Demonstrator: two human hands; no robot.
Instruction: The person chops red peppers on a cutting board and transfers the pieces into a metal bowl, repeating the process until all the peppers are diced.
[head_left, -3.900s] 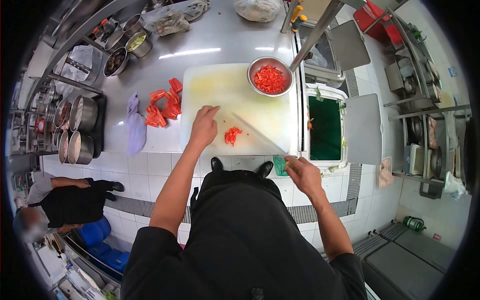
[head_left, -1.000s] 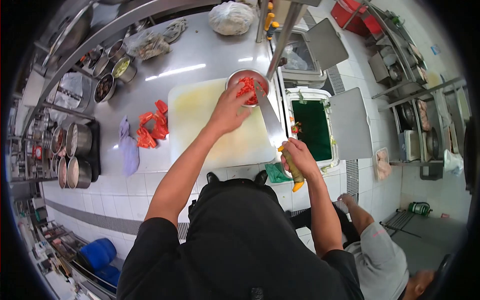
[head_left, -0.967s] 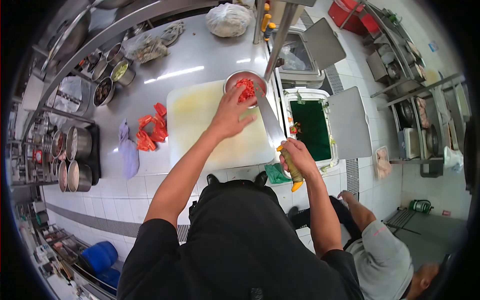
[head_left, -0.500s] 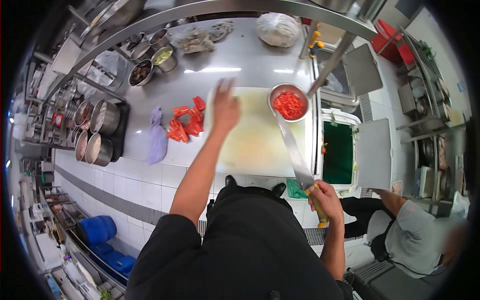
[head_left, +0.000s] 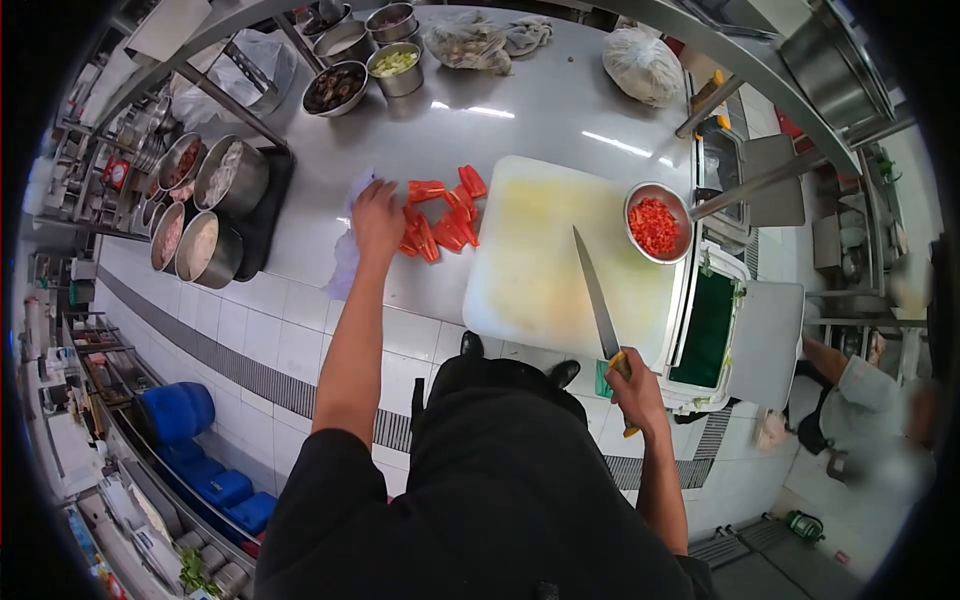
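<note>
Red pepper pieces [head_left: 440, 215], flat-cut, piled on steel counter [head_left: 540, 110] just left of cutting board [head_left: 560, 260]. Left hand [head_left: 377, 215] loosely open at pile's edge. Right hand [head_left: 632, 388] clamped on knife [head_left: 598, 300]. Bowl [head_left: 657, 222] on board's right.

I saw red pepper pieces [head_left: 441, 217] heaped flat on the steel counter, at nine o'clock off the board. The knife [head_left: 597, 300] lay over the board, tip toward twelve.
</note>
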